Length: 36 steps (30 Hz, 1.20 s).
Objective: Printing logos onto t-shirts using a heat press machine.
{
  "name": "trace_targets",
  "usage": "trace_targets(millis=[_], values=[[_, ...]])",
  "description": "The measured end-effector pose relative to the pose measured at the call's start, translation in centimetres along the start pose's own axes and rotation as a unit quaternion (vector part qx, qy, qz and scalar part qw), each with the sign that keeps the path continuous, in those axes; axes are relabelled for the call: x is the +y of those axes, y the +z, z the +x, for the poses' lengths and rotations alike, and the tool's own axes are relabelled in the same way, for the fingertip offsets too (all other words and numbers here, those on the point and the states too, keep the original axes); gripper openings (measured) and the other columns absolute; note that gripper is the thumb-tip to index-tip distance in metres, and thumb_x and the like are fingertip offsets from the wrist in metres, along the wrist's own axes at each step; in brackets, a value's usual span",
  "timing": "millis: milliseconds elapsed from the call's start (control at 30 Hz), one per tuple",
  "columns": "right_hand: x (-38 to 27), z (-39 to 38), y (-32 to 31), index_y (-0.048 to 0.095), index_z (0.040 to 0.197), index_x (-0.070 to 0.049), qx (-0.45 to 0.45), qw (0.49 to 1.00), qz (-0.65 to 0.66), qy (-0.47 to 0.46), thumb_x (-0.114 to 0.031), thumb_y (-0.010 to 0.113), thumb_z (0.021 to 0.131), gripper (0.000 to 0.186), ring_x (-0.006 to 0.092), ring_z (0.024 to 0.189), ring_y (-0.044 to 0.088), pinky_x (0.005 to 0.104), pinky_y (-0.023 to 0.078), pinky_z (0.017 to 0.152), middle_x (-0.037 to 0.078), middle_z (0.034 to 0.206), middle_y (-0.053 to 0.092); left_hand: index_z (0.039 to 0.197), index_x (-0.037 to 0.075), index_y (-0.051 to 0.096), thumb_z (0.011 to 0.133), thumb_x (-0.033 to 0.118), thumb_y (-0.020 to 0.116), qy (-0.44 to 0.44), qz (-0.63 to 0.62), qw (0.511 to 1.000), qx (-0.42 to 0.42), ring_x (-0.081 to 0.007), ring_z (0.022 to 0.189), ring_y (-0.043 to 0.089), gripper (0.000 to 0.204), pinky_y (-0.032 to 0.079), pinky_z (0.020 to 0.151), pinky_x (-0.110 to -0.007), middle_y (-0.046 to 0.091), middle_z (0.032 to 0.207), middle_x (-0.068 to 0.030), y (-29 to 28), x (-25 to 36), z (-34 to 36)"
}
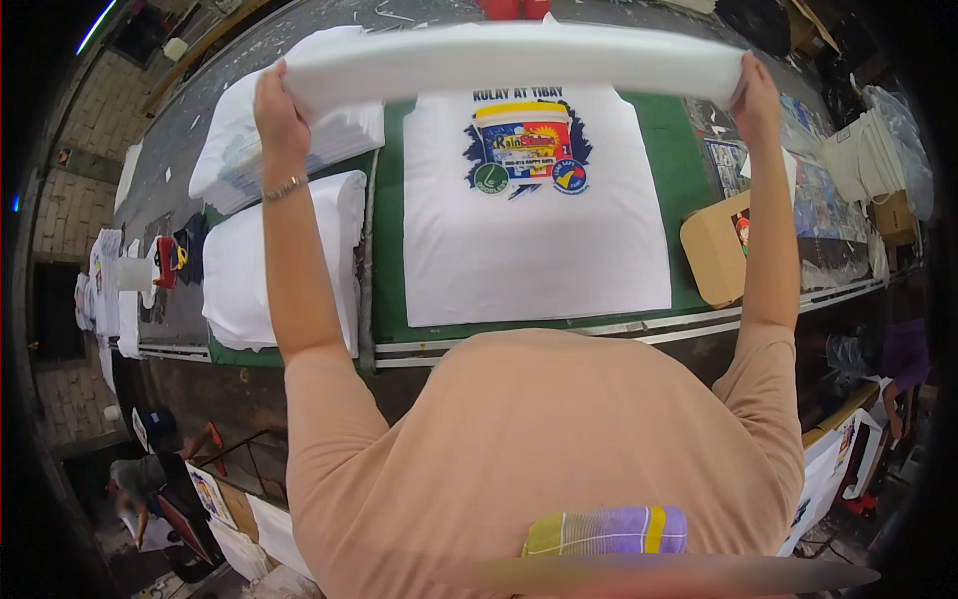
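Observation:
My left hand (282,112) and my right hand (758,98) are raised far out in front of me, wide apart. Each is closed on one end of a long white sheet (519,62), stretched between them and blurred. Whether it is cloth or film, I cannot tell. It hides the far end of a white T-shirt (539,260) lying flat on the green tabletop (389,250). A colourful print (521,145) of a paint bucket with round badges sits on the shirt, just below the sheet.
Stacked white shirts (284,260) lie left of the flat shirt, with another pile (235,140) behind. A tan cardboard piece (709,250) lies at the right. Beyond it are a pale bag (868,160) and clear plastic. Another person (140,484) is at lower left.

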State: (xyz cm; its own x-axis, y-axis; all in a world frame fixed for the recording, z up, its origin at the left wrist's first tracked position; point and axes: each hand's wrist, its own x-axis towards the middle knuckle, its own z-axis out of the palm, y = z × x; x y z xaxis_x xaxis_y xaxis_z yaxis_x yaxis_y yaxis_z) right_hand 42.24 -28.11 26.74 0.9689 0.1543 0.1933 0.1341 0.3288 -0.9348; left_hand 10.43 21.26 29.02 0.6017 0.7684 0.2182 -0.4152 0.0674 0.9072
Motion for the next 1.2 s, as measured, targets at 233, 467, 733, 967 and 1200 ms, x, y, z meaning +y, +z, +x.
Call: trace_targets(millis=[233,467,733,967,1200], values=[[10.9,-6.5,-5.6,0.057,0.103,-0.003,0.010,0.981,-0.118,0.157,-0.028,0.053,0.095,0.026,0.0106,0.083,0.057,0.0257,0.047,0.074,0.003,0.092,0.061,0.105,0.004,0.050,0.093,0.023,0.051,-0.102,0.127,0.984,0.067,-0.0125,0.085,0.054,0.022,0.047,0.073,-0.027,0.056,0.097,-0.0056,-5.4,-12.4,-11.1],[20.7,-12.7,-10.7,0.056,0.112,-0.006,0.019,0.957,-0.163,0.239,-0.034,0.057,0.092,0.035,0.0102,0.082,0.055,0.0238,0.045,0.073,0.003,0.094,0.061,0.106,0.003,0.049,0.093,0.027,0.054,-0.210,0.305,0.926,0.069,-0.0065,0.068,0.041,0.028,0.034,0.058,-0.022,0.056,0.085,-0.0030,-10.9,-22.7,-20.0],[20.5,-21.9,-12.1,0.058,0.121,-0.012,-0.028,0.922,-0.345,0.173,-0.027,0.066,0.085,0.040,0.0069,0.065,0.043,0.0219,0.037,0.059,-0.003,0.078,0.053,0.126,0.010,0.049,0.080,0.023,0.073,-0.185,0.322,0.927,-0.044,-0.0044,0.058,0.038,0.053,0.033,0.052,-0.020,0.057,0.077,-0.0013,-12.7,-20.4,-26.5],[19.1,-26.6,-16.0,0.067,0.109,-0.010,-0.080,0.909,-0.363,0.192,-0.006,0.066,0.076,0.034,0.0067,0.069,0.040,0.0199,0.037,0.061,-0.004,0.083,0.050,0.118,0.006,0.059,0.073,0.006,0.073,-0.232,0.382,0.880,-0.163,-0.0029,0.062,0.037,0.047,0.036,0.055,-0.018,0.057,0.107,0.0022,-15.4,-18.3,-29.7],[17.1,-27.6,-17.2,0.066,0.110,-0.010,-0.094,0.904,-0.400,0.123,-0.003,0.063,0.075,0.036,0.0101,0.074,0.044,0.0233,0.040,0.069,0.000,0.103,0.056,0.126,0.002,0.051,0.076,0.001,0.070,-0.303,0.298,0.894,-0.143,-0.0018,0.063,0.034,0.053,0.036,0.059,-0.015,0.056,0.118,0.0023,-16.4,-16.2,-30.8]])
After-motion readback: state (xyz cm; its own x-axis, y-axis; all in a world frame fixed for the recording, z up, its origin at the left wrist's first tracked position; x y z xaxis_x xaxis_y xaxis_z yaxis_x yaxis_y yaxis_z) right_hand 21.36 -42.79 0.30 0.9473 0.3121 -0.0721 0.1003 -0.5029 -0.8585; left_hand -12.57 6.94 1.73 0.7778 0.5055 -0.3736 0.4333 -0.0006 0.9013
